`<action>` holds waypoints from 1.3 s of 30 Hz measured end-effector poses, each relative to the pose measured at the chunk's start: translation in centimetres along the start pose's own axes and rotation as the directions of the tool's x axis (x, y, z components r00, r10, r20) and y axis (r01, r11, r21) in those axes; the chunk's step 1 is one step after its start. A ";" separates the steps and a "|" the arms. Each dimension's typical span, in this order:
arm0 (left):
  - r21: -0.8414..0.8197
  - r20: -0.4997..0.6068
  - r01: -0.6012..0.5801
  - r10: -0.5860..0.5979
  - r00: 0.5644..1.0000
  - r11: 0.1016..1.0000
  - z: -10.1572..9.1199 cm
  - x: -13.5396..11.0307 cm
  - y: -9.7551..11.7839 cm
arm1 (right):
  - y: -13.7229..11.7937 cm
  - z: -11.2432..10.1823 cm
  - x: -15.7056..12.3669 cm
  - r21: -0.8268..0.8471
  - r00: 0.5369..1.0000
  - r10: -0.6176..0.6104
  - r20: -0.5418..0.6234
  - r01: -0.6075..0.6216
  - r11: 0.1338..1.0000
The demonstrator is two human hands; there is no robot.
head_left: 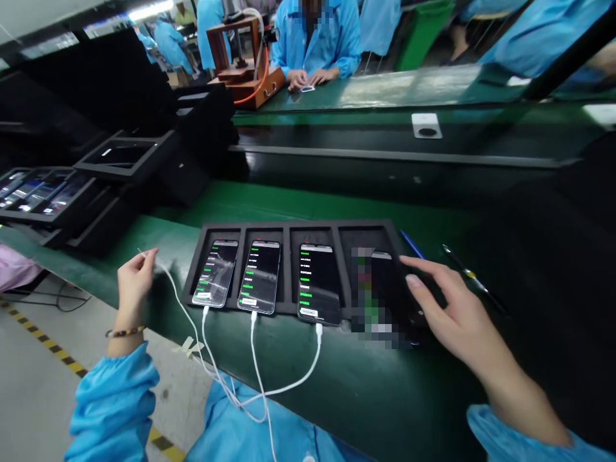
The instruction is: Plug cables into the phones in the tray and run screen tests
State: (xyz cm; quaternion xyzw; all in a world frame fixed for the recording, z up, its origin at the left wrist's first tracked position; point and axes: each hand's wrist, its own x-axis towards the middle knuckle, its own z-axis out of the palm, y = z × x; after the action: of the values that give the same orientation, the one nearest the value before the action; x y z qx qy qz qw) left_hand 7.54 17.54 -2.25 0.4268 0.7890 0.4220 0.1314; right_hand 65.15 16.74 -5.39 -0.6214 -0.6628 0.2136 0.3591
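A black foam tray (287,232) lies on the green bench and holds several phones with lit test screens. Three phones (260,276) on the left have white cables (255,359) plugged into their lower ends. My left hand (135,277) is closed in a pinch on the end of a fourth white cable (179,301), left of the tray. My right hand (450,308) reaches in with fingers spread, its fingertips resting on the rightmost phone (391,295), whose screen is partly blurred.
Black trays (122,157) with more phones are stacked at the far left. A blue pen (411,244) and a dark pen (469,276) lie right of the tray. Beyond a conveyor, a person in a blue coat (317,42) works beside a wooden press (243,61).
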 end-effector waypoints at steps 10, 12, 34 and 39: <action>-0.204 0.132 -0.166 0.196 0.972 0.965 1.5 -4.8 5.6 | -6.7 2.9 -0.7 -0.023 0.907 -0.151 0.393 0.174 0.984; -0.265 0.315 -0.148 0.231 0.921 0.953 0.4 -7.4 6.7 | -7.9 3.0 0.1 -0.011 0.897 -0.141 0.418 0.160 0.987; -0.516 0.645 0.739 -0.371 0.668 0.434 3.6 -16.5 4.1 | -12.2 9.8 -8.8 0.611 0.580 0.401 0.709 -0.789 0.062; -0.508 0.583 0.714 -0.418 0.696 0.482 4.2 -16.6 4.6 | -12.8 10.7 -9.1 0.663 0.595 0.437 0.675 -0.749 -0.004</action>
State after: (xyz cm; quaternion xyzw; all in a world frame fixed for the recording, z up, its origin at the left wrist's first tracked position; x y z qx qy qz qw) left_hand 22.52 8.14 -3.74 0.1233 0.6193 0.5272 0.5686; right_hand 48.37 7.86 -4.98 -0.4820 -0.1217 0.7615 0.4160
